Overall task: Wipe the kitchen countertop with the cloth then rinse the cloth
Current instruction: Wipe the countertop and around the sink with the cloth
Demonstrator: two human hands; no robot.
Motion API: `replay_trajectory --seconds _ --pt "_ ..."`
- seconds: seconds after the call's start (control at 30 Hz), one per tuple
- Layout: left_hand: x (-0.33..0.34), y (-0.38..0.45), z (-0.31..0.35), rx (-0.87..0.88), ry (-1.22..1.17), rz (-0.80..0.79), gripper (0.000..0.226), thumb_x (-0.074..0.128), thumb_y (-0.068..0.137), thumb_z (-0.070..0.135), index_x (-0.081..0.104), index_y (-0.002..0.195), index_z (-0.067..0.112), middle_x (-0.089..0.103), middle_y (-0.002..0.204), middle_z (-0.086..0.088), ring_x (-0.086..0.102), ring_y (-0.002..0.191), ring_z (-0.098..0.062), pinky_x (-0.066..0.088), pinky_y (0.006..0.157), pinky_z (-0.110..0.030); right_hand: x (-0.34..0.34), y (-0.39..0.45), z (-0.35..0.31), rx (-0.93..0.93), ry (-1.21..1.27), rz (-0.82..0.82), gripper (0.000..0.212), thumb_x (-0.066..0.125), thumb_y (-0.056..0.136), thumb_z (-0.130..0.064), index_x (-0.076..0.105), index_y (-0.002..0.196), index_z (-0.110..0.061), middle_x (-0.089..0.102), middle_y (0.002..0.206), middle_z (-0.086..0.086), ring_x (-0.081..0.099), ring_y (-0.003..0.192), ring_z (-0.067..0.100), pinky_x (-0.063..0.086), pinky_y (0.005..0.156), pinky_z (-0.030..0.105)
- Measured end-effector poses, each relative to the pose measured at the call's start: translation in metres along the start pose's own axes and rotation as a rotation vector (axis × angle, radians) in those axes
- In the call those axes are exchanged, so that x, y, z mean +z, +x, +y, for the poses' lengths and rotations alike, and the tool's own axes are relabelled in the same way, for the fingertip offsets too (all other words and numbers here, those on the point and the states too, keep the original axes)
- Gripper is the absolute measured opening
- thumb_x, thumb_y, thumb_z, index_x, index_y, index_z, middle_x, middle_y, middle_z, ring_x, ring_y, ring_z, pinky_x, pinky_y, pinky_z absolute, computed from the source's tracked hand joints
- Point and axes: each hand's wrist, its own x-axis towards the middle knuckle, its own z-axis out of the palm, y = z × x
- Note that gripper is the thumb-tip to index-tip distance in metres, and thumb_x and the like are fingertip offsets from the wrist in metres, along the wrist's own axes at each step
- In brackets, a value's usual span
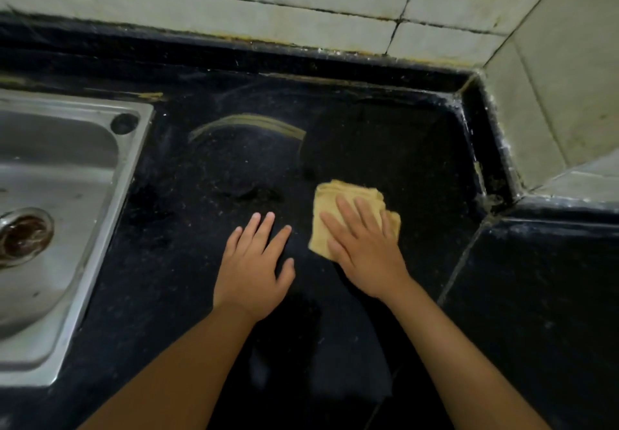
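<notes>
A folded yellow cloth (338,201) lies on the black speckled countertop (217,175), right of centre. My right hand (365,248) presses flat on the cloth with straight fingers and covers its near half. Just left of it, my left hand (256,265) rests flat on the bare counter with its fingers spread, holding nothing. A curved yellowish smear (248,123) marks the counter beyond my left hand.
A stainless steel sink (60,228) is set into the counter at the left, its drain (23,233) holding brownish residue. Pale tiled walls (301,4) close the back and right. A raised black lip (482,134) runs along the corner; a seam crosses the counter at the right.
</notes>
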Motion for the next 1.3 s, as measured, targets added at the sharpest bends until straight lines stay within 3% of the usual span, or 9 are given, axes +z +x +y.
replay_trajectory --seconds 0.1,0.2,0.33,0.57,0.73,0.9,1.03,1.17,1.3 --pt "-0.006 -0.002 0.006 -0.001 -0.07 -0.019 0.057 0.028 0.083 0.04 0.056 0.125 0.014 0.05 0.134 -0.014 0.044 0.127 -0.031 0.021 0.11 -0.037 0.002 -0.038 0.012 0.092 -0.072 -0.063 0.06 0.002 0.095 -0.048 0.041 0.136 -0.028 0.045 0.143 0.003 0.043 0.13 0.031 0.037 0.096 0.054" --pt "-0.008 -0.002 0.008 -0.009 -0.066 -0.024 0.056 0.02 0.093 0.043 0.022 0.145 0.023 0.01 0.155 -0.004 0.001 0.143 -0.019 -0.004 0.113 -0.032 -0.006 -0.031 0.031 0.141 -0.003 -0.069 0.064 -0.002 0.087 -0.057 0.005 0.146 -0.037 -0.007 0.156 -0.008 -0.001 0.145 0.021 0.006 0.114 0.048" --pt "-0.009 -0.009 0.012 0.015 -0.056 -0.081 0.052 0.022 0.099 0.038 0.008 0.147 0.024 -0.005 0.156 -0.001 -0.013 0.142 -0.017 -0.01 0.113 -0.032 -0.018 0.007 0.022 0.441 0.184 0.036 0.048 0.018 0.1 -0.038 0.004 0.146 -0.038 -0.011 0.157 -0.006 -0.011 0.144 0.021 -0.006 0.114 0.049" --pt "-0.042 -0.015 -0.055 0.248 0.027 0.041 0.045 0.035 0.081 0.03 0.067 0.107 0.014 0.062 0.12 -0.01 0.057 0.115 -0.028 0.044 0.092 -0.046 -0.019 0.052 -0.054 0.373 0.153 0.042 0.048 0.015 0.1 -0.038 0.004 0.147 -0.037 -0.011 0.157 -0.003 -0.014 0.143 0.026 -0.008 0.113 0.052" --pt "-0.06 -0.033 -0.134 0.164 0.094 0.016 0.046 0.037 0.08 0.03 0.067 0.106 0.007 0.064 0.116 -0.016 0.06 0.109 -0.035 0.049 0.082 -0.052 -0.003 0.052 -0.145 0.161 0.07 0.02 0.049 0.013 0.098 -0.042 0.007 0.146 -0.038 -0.006 0.158 -0.002 -0.009 0.144 0.028 -0.006 0.113 0.053" --pt "-0.082 -0.012 -0.185 0.037 -0.04 0.06 0.053 0.032 0.085 0.032 0.058 0.118 0.0 0.055 0.125 -0.024 0.049 0.119 -0.041 0.043 0.092 -0.053 0.013 0.043 -0.209 0.039 0.067 0.079 0.051 0.011 0.097 -0.042 0.056 0.121 -0.037 0.06 0.128 0.001 0.052 0.12 0.032 0.022 0.098 0.048" --pt "-0.091 0.016 -0.21 -0.007 -0.065 0.136 0.044 0.039 0.096 0.019 0.038 0.137 0.002 0.031 0.146 -0.02 0.022 0.139 -0.032 0.021 0.111 -0.043 0.033 -0.006 -0.2 0.0 0.033 0.083 0.048 0.002 0.098 -0.044 0.038 0.13 -0.037 0.046 0.14 -0.005 0.034 0.128 0.025 0.006 0.107 0.042" --pt "-0.087 0.038 -0.223 0.016 -0.048 0.05 0.051 0.032 0.098 0.025 0.019 0.145 0.01 0.009 0.155 -0.011 0.0 0.143 -0.026 0.011 0.114 -0.042 0.016 -0.018 -0.16 0.361 0.119 0.048 0.073 -0.015 0.083 -0.065 0.009 0.146 -0.037 0.002 0.152 -0.012 0.007 0.144 0.017 0.003 0.112 0.043" --pt "-0.079 0.043 -0.234 0.036 -0.101 0.02 0.052 0.03 0.098 0.027 0.018 0.145 0.012 0.006 0.155 -0.009 -0.003 0.143 -0.024 0.008 0.114 -0.042 -0.02 0.056 -0.163 0.601 0.241 0.025 0.048 0.013 0.099 -0.042 0.0 0.146 -0.04 -0.015 0.156 -0.006 -0.017 0.143 0.022 -0.007 0.113 0.049"
